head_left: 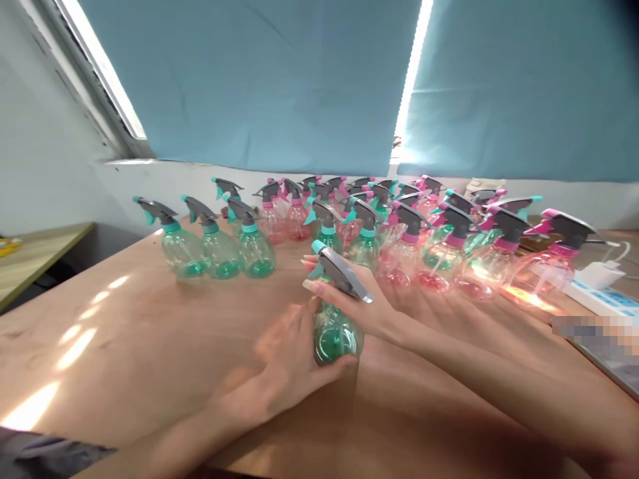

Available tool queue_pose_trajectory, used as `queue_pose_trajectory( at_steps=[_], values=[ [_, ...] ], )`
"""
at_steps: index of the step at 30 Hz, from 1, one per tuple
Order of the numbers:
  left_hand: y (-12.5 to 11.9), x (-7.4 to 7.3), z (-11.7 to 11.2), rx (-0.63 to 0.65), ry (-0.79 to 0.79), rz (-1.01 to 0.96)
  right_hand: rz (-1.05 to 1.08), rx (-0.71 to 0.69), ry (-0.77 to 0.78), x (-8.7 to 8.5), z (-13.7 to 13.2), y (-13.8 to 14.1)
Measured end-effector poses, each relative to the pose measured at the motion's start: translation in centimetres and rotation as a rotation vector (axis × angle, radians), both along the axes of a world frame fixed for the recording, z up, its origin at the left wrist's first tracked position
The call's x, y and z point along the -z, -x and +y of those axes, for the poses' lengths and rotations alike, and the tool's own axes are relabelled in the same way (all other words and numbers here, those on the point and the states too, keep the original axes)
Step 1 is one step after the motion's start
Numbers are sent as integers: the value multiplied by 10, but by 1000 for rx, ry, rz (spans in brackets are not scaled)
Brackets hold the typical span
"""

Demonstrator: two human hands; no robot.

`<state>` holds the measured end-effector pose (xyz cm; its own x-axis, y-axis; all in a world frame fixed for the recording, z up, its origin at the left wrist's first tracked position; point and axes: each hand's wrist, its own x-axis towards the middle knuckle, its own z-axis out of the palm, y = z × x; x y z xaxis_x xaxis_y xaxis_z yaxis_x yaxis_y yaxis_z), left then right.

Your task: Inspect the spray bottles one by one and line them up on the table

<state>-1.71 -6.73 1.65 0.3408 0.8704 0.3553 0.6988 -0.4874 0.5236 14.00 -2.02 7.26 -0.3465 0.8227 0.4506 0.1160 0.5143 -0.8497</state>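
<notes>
Both my hands hold one clear green spray bottle (335, 336) above the near part of the wooden table. My left hand (289, 366) cups the round body from the left and below, its thumb along the lower side. Wrapped about the neck and grey trigger head (344, 269) is my right hand (367, 299), with fingers reaching past the teal trigger. The bottle leans slightly, its nozzle pointing to the upper left. Just beyond it, another green spray bottle (363, 249) stands upright, partly covered by my right hand.
Three green spray bottles (257, 253) stand in a row at the left. Several pink spray bottles (399, 263) crowd the right, with more behind. A white power strip (604, 299) and a blurred-out device (599, 339) lie at the right edge. Blue blinds (259, 86) hang behind.
</notes>
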Motion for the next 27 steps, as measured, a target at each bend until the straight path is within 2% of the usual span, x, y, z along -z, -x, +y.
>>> queue_pose_trajectory(
  at_steps=[3,7,11,15,20,27],
  values=[
    [24,4,2,0,12,-12,-91,-35,-35,-2,2,12],
    [51,7,12,-11,-28,-14,-174,-34,-134,5,4,24],
    [67,0,23,-10,-132,93,-270,107,-175,12,13,36],
    [79,0,38,-76,-177,206,-380,252,-214,10,38,48],
    [91,9,50,-155,-175,256,-399,258,-218,2,74,58],
    [85,15,42,-146,-118,314,-414,261,-200,4,103,66]
  ],
)
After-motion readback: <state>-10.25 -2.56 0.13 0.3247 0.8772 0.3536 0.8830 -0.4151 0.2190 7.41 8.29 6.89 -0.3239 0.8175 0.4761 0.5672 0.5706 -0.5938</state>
